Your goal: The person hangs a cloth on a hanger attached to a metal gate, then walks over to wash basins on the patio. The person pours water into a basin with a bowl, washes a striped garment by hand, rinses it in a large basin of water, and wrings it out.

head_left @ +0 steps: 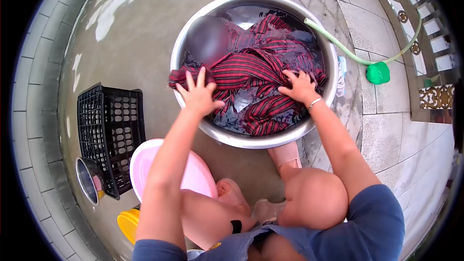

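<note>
A wide metal basin (227, 140) on the ground holds dark water and a soaked red-and-black striped cloth (249, 70). Part of the cloth is bunched above the water, and its left end lies over the basin's rim. My left hand (199, 95) rests on that end with its fingers spread. On the cloth's right side lies my right hand (300, 87), a bracelet at its wrist, its fingers apart and touching the fabric. A round, dark blurred patch covers the upper left of the water.
Left of the basin stand a black plastic crate (110, 137), a small metal bowl (87, 183), a pink basin (208, 176) and a yellow container (126, 226). A pale green hose (345, 50) reaches over the right rim, near a green object (378, 73). The floor looks wet.
</note>
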`<state>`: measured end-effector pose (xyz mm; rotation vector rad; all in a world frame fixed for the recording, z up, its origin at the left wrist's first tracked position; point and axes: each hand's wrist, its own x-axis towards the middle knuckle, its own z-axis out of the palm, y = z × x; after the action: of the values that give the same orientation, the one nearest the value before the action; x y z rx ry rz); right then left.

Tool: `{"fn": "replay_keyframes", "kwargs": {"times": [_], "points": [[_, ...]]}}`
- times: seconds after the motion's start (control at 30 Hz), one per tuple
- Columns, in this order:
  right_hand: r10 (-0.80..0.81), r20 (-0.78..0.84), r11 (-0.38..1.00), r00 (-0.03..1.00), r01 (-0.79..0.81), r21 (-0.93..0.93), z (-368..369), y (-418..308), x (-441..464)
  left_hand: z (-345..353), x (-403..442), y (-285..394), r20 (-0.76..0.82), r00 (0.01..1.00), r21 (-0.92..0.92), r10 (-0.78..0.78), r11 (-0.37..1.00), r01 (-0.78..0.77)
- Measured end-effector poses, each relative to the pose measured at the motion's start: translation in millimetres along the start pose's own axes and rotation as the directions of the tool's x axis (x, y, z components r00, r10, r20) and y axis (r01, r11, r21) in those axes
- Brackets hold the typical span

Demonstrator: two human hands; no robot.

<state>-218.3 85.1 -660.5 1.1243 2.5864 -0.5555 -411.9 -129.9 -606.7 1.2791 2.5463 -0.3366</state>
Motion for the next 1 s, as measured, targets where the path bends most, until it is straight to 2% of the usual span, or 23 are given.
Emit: {"fn": "replay_keyframes", "kwargs": {"times": [0.03,0.07,0.1,0.2,0.27,0.3,0.33,0.37,0.4,0.43,0.47,0.5,0.53,0.57,0.63,0.7,0.8,0.83,0.87,0.9,0.93,0.97,1.0], "points": [[0.034,0.038,0.999,0.999,-0.033,-0.027,12,-1,6,11,10,12,0.141,0.988,-0.076,-0.063,0.994,0.074],[0.039,0.1,0.999,0.994,-0.038,-0.01,22,0,13,22,16,21,0.183,0.979,-0.129,-0.091,0.985,0.115],[0.014,0.087,1.0,0.996,-0.014,-0.002,30,-3,13,31,22,28,0.228,0.967,-0.18,-0.114,0.971,0.157],[-0.048,0.148,0.999,0.988,0.046,0.015,71,13,35,96,38,22,0.239,0.97,-0.2,-0.044,0.975,0.094],[0.014,0.14,0.976,0.99,0.017,-0.219,69,7,41,114,36,18,0.224,0.975,-0.232,0.005,0.971,0.049],[0.012,0.136,0.974,0.991,0.019,-0.224,61,8,41,125,38,16,0.192,0.981,-0.266,0.011,0.963,0.041],[-0.012,0.136,0.995,0.991,0.026,-0.101,45,8,42,118,42,16,0.182,0.983,-0.269,0.005,0.962,0.045],[-0.035,0.138,0.999,0.99,0.032,0.025,33,9,39,110,45,16,0.345,0.938,-0.226,0.031,0.973,0.051],[-0.071,-0.005,0.988,0.997,0.071,0.139,24,11,36,103,44,16,0.502,0.864,-0.186,0.048,0.981,0.053],[0.009,0.053,0.943,0.999,-0.026,0.331,-6,0,24,91,44,11,0.529,0.841,-0.228,0.115,0.974,0.01],[-0.036,0.064,0.743,0.997,-0.017,0.669,-18,-4,19,78,41,7,0.456,0.876,-0.299,0.158,0.954,-0.016],[-0.082,0.059,0.428,0.995,-0.018,0.904,-31,-7,13,55,34,4,0.377,0.905,-0.367,0.197,0.929,-0.05],[-0.1,0.031,0.355,0.995,0.006,0.935,-53,-21,3,40,34,9,0.338,0.939,-0.403,0.064,0.911,0.083],[-0.118,0.001,0.282,0.993,0.032,0.959,-79,-42,-10,33,30,15,0.184,0.982,-0.488,0.034,0.871,0.061],[-0.18,-0.074,0.254,0.981,0.119,0.96,-123,-80,-31,35,29,27,-0.08,0.991,-0.687,0.108,0.714,-0.133],[-0.235,-0.15,0.2,0.96,0.199,0.959,-163,-111,-46,55,31,43,-0.242,0.97,-0.791,0.014,0.577,-0.205],[-0.287,-0.307,0.094,0.908,0.345,0.934,-231,-147,-70,44,29,50,-0.258,0.958,-0.869,-0.124,0.463,-0.174],[-0.314,-0.36,0.051,0.879,0.394,0.918,-251,-155,-75,33,40,48,-0.52,0.849,-0.814,-0.096,0.358,-0.458],[-0.272,-0.371,0.012,0.888,0.389,0.921,-270,-164,-80,26,44,48,-0.415,0.894,-0.91,-0.169,0.102,-0.403],[-0.314,-0.361,-0.035,0.878,0.369,0.929,-288,-169,-75,-12,28,47,-0.288,0.935,-0.932,-0.207,-0.165,-0.324],[-0.375,-0.342,-0.113,0.862,0.324,0.939,-308,-176,-77,-49,14,43,-0.273,0.919,-0.888,-0.286,-0.292,-0.355],[-0.434,-0.33,-0.188,0.838,0.273,0.943,-330,-184,-85,-61,19,30,-0.316,0.886,-0.859,-0.339,-0.295,-0.419],[-0.394,-0.396,-0.235,0.829,0.326,0.916,-348,-199,-96,-87,10,19,-0.331,0.878,-0.81,-0.346,-0.372,-0.453]]}}
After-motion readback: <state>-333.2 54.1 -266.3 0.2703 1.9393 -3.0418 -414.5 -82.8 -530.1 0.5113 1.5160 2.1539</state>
